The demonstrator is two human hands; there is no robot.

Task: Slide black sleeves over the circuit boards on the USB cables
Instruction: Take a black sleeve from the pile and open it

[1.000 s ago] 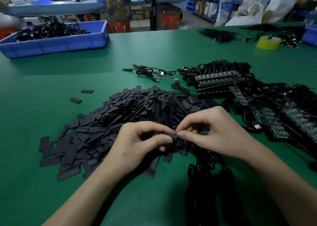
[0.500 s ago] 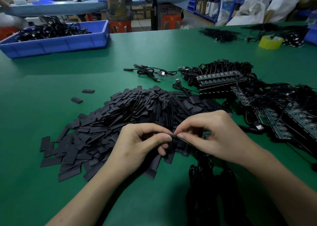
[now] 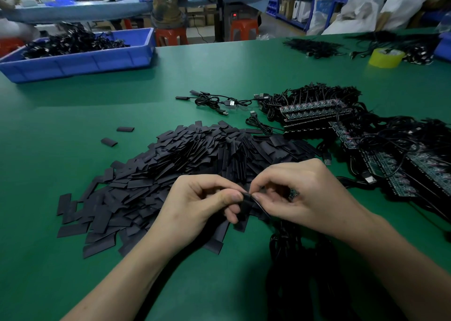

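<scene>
Inspector: Little has shifted over the last second. Both hands sit a touch lower over the near edge of the heap, and less of the sleeve shows between them. Status of the hands?

Operator: The left hand (image 3: 202, 203) is curled, with thumb and fingers pinching one black sleeve (image 3: 244, 198). The right hand (image 3: 310, 194) is curled too, its thumb and forefinger nipping the thin cable (image 3: 263, 208) right at the sleeve's mouth. A corner of a green circuit board (image 3: 294, 193) peeks out inside the curl of the right fingers. I cannot tell how far it has entered the sleeve.

Inspector: Location of stock?

Operator: The loose sleeves (image 3: 190, 159) lie heaped on the green bench (image 3: 73, 116) just beyond the hands. The bare boards (image 3: 314, 111) with their leads are stacked to the right. A dark bundle of cables (image 3: 292, 252) trails back toward the person.

Inspector: Handling assessment?

Operator: Judged light and soft — the sleeve is a flattened tube and will likely collapse shut if squeezed on its faces. It is better held by its edges so the mouth bows open. The board looks stiff but thin, with small parts that could snag. It should be gripped by its long edges, or by the cable close behind it, and fed in straight — not skewed.
</scene>
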